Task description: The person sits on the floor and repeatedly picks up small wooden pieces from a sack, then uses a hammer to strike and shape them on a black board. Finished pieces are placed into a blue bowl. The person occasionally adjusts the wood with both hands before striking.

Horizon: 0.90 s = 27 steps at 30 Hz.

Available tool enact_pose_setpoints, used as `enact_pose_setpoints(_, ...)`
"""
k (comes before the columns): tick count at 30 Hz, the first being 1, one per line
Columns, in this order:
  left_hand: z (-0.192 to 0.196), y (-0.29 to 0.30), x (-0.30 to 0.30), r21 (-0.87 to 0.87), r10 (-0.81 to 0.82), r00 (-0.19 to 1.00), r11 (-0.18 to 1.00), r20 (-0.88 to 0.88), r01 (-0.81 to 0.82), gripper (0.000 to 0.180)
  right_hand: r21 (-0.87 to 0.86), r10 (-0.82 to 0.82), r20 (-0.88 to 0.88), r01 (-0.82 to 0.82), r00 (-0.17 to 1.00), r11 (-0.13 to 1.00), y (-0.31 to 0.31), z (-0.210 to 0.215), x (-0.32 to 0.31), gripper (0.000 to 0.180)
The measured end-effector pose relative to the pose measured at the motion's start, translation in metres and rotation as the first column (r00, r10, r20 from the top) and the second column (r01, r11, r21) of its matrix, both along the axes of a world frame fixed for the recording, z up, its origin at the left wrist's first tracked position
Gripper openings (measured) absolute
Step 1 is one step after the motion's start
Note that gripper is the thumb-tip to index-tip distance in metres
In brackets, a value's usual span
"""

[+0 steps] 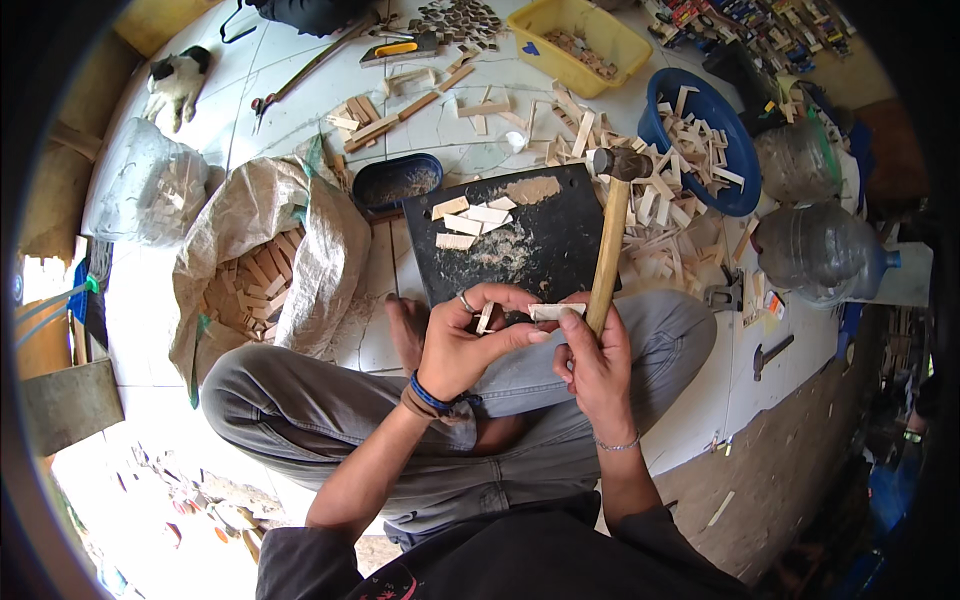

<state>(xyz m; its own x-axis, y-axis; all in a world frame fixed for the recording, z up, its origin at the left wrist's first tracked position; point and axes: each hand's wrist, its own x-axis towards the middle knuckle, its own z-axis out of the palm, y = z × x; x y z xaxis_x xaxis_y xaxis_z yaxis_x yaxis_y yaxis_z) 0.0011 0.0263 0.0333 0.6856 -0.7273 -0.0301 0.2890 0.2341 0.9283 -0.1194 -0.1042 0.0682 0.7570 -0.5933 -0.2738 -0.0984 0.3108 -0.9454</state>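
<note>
I see bright, even daylight across the pale floor (300, 90), blown out to white glare at the lower left. Shadows are soft and short. Centre detail stays sharp; my fisheye bends straight edges toward the rim, where a dark vignette swallows the corners.

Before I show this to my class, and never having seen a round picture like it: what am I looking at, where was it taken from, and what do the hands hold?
One camera on a person's head looks down; its wide lens bends the edges. The person sits cross-legged on a tiled floor. The right hand grips a hammer by its wooden handle and pinches a small wood piece. The left hand holds another wood piece. Ahead lies a black board with wood bits and sawdust. Around it: a sack of wood blocks, a blue bowl, a yellow tub.
</note>
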Motion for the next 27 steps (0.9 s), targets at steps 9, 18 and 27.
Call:
enact_pose_setpoints(9, -0.014, 0.006, 0.008, -0.036, -0.142, 0.988, 0.989, -0.067, 0.14, 0.033, -0.276, 0.074, -0.033, -0.08, 0.997, 0.958, -0.008, -0.01, -0.002, 0.016)
enact_pose_setpoints(18, -0.013, -0.007, 0.011, -0.06, -0.003, 0.994, 0.998, -0.111, -0.004, 0.069, -0.026, -0.04, -0.105, 0.038, 0.994, 0.999, -0.017, -0.012, 0.009, 0.029)
enact_pose_setpoints(27, -0.031, -0.018, 0.006, -0.058, -0.064, 0.996, 0.997, -0.064, 0.06, 0.033, 0.183, -0.082, -0.102, 0.099, 0.991, 0.978, -0.023, -0.03, 0.007, 0.022)
